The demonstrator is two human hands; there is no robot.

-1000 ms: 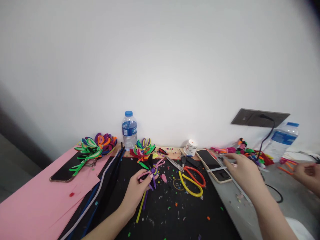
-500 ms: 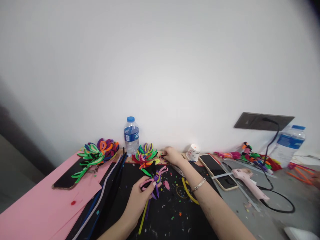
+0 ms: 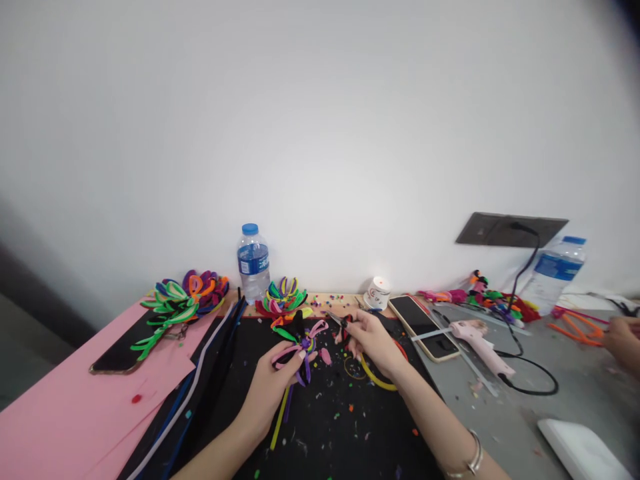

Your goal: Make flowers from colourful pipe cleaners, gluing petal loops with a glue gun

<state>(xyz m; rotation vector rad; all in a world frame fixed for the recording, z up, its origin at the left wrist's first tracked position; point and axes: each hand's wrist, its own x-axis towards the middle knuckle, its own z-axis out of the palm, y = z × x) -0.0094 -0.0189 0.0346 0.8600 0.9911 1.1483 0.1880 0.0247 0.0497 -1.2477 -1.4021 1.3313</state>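
Observation:
My left hand [image 3: 281, 372] pinches a small pipe cleaner flower [image 3: 307, 344] over the black mat. Its loops are pink, purple and black, with a purple and yellow middle; yellow and purple stems [image 3: 280, 419] hang below the hand. My right hand [image 3: 369, 339], closed, holds a pair of scissors [image 3: 336, 319] with dark handles, blades pointing left toward the flower and apart from it. Fingers partly hide the handles. Between the hands a loose pink piece [image 3: 325, 357] lies on the mat. A multicoloured pipe cleaner flower [image 3: 284, 297] stands just behind.
Water bottles [image 3: 253, 267] stand by the wall, left and right. A paper cup [image 3: 377, 294], a phone [image 3: 423, 328] and a corded pink glue gun [image 3: 483, 348] lie rightward. Scraps litter the black mat [image 3: 320, 433]. Another person's hand [image 3: 623, 343] is at far right.
My right hand has come back from near the wall and now holds the scissors beside the flower. My left hand keeps its hold on the flower. The view has shifted slightly.

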